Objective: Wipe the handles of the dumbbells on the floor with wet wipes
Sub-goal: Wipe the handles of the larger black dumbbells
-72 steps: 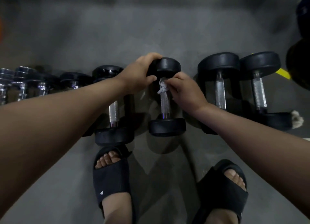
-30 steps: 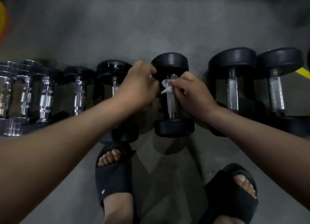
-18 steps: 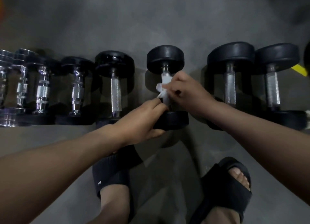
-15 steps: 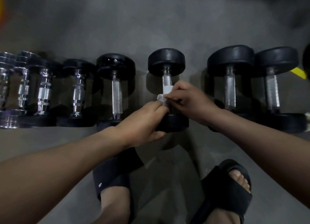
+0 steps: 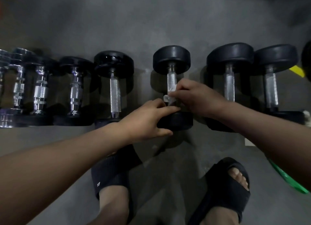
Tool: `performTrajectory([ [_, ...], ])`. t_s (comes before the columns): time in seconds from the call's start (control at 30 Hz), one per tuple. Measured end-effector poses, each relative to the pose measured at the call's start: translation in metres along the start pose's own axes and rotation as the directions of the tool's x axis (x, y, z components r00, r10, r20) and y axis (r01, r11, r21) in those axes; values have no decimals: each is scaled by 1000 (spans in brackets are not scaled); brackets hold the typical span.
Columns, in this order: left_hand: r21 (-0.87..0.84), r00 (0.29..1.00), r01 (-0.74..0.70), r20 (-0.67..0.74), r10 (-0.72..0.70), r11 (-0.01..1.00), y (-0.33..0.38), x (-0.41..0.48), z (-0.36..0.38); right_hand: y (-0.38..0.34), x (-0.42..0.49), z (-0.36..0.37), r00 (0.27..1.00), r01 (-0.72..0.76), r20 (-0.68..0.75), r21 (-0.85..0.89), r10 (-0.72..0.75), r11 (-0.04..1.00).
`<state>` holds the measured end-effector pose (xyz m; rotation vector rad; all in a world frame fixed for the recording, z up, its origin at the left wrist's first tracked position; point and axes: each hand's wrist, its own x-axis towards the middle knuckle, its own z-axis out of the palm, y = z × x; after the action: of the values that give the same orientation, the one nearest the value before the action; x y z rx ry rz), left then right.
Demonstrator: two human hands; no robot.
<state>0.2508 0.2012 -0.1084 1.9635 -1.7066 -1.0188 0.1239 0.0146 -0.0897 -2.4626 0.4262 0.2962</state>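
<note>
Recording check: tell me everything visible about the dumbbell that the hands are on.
The dumbbell lies on the grey floor in a row of others, its axis running away from the person. It has two round matte black heads, rubber by the look, joined by a silvery knurled metal handle. The far head shows fully. The left hand grips the near head, fingers over its top. The right hand pinches a white wet wipe against the handle's lower part, hiding it.

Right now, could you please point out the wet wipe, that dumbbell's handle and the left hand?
wet wipe [image 5: 169,98], head view, white fold.
handle [image 5: 172,79], head view, knurled steel.
left hand [image 5: 144,122], head view, its back.
</note>
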Motion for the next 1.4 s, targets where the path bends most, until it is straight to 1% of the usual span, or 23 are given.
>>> performTrajectory([
  [0.13, 19, 1000, -15, 18, 14, 1000, 4, 3, -3, -4, 27, -9, 972, -134, -188, 29, 137, 991],
  [0.2, 23, 1000, -16, 5, 15, 1000, 5, 2, -2, -6, 28, -4, 957, -173, -231, 29, 175, 984],
  [0.23, 23, 1000, -14, -2, 15, 1000, 5, 0, -2, -4, 22, -1, 968, -149, -209, -40, 137, 988],
  [0.33, 4, 1000, -7, -12, 7, 1000, 3, -5, -2, 4, 1, 6, 998, 2, -67, -102, -9, 995],
  [0.4, -11, 1000, 8, -7, -8, 1000, 1, -6, -2, 11, -2, 3, 991, 134, 9, -240, -136, 962],
  [0.43, -18, 1000, 13, -5, -13, 1000, 1, -6, -2, 12, 4, 2, 991, 129, -4, -254, -134, 959],
  [0.5, -26, 1000, 17, 7, -16, 1000, 1, -5, -2, 12, 22, -2, 985, 1, -167, -207, -37, 978],
  [0.53, -24, 1000, 12, 9, -12, 1000, 1, -4, -2, 9, 30, -3, 967, -91, -247, -147, 53, 985],
  [0.57, -19, 1000, 8, 7, -8, 1000, 2, -3, -2, 7, 35, -2, 951, -127, -293, -87, 96, 988],
  [0.6, -14, 1000, 9, 4, -9, 1000, 2, -3, -1, 6, 36, 0, 952, -143, -286, -88, 112, 986],
  [0.63, -10, 1000, 15, 3, -15, 1000, 2, -3, -1, 7, 32, 3, 968, -95, -245, -152, 55, 984],
  [0.7, -5, 1000, 19, 1, -19, 1000, 3, -4, 0, 10, 17, 6, 988, 133, -39, -255, -147, 958],
  [0.77, 4, 1000, 17, -3, -17, 1000, 4, -5, -1, 12, 9, 1, 950, 296, 186, -289, -249, 910],
  [0.8, 16, 1000, 18, -1, -18, 1000, 4, -4, -1, 15, 12, -5, 940, 321, 222, -313, -260, 894],
  [0.83, 31, 1000, 18, 2, -19, 999, 6, -3, -1, 14, 17, -10, 952, 287, 202, -341, -228, 895],
  [0.93, 83, 1000, 27, 10, -28, 996, 11, 1, 0, 9, 36, -14, 994, 86, -25, -376, -103, 922],
  [0.97, 98, 1000, 28, 12, -29, 995, 13, 2, 1, 6, 36, -14, 997, 46, -45, -376, -68, 926],
  [1.0, 106, 999, 30, 7, -31, 994, 14, 2, 0, 6, 34, -10, 997, 54, -26, -367, -68, 928],
  [1.13, 101, 1000, 21, -8, -20, 995, 14, 1, 1, 4, 8, -5, 951, 230, 264, -255, -161, 939],
  [1.2, 132, 999, 37, -3, -37, 991, 16, 1, 1, 2, 7, -14, 930, 275, 323, -294, -176, 915],
  [1.27, 158, 999, 42, -5, -42, 987, 19, 2, 0, -3, 15, -25, 953, 265, 247, -408, -174, 874],
  [1.3, 162, 999, 41, -3, -41, 986, 20, 2, 0, -5, 21, -30, 973, 209, 182, -435, -142, 876],
  [1.4, 162, 999, 37, -5, -37, 986, 21, 3, -2, -7, 32, -29, 993, 120, 36, -450, -117, 885],
])
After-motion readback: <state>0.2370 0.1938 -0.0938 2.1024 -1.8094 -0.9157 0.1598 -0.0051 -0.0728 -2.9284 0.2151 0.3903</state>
